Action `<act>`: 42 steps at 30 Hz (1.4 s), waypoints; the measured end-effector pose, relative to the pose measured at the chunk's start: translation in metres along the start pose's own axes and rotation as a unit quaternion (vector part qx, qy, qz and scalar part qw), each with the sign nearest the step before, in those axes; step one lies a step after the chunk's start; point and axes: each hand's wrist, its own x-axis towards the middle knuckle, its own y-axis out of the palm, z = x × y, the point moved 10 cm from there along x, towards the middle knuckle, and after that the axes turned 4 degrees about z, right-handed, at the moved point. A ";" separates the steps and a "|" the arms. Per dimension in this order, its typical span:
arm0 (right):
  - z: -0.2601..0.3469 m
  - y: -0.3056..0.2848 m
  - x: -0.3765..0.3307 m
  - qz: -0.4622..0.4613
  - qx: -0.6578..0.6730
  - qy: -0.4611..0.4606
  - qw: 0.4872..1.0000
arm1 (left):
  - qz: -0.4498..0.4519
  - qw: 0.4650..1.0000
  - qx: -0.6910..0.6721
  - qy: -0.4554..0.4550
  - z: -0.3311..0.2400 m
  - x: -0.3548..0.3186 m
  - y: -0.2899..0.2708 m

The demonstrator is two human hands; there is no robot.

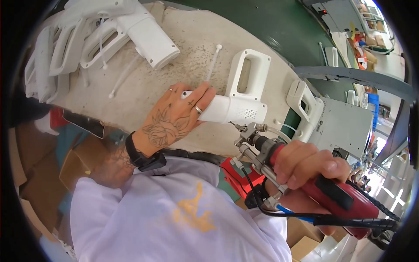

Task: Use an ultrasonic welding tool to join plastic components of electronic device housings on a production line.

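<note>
Speckled bench (192,39) — white handled housing (238,98), left hand (174,115) steadying it

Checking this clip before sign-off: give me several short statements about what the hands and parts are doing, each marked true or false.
1. The left hand rests on a white plastic housing lying on the worktable. True.
2. The right hand holds a red-handled powered tool. True.
3. The tool's tip is pressed into the housing. False: its tip sits just short of the housing, apart from it.
4. The housing is the only white part on the table. False: a pile of white housings lies at the far left.
5. A black watch is on the left wrist. True.
</note>
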 end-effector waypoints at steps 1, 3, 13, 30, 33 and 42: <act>-0.004 -0.001 -0.002 -0.002 -0.002 0.001 1.000 | -0.002 1.000 -0.007 -0.003 0.001 0.000 0.001; -0.018 0.000 -0.002 0.019 0.025 0.000 1.000 | -0.002 1.000 -0.010 -0.013 0.005 -0.002 0.001; -0.026 0.003 -0.004 -0.011 -0.003 0.029 1.000 | -0.012 1.000 -0.026 -0.006 0.003 -0.001 0.000; -0.004 0.048 0.031 0.088 0.006 -0.011 0.996 | -0.011 0.975 -0.222 0.010 0.013 -0.013 0.008; -0.018 0.052 0.029 0.109 -0.005 0.021 0.994 | -0.024 0.974 -0.223 0.033 0.011 -0.015 0.007; -0.049 0.052 0.024 0.073 0.018 0.032 0.997 | -0.033 0.968 -0.247 0.028 0.015 -0.015 0.004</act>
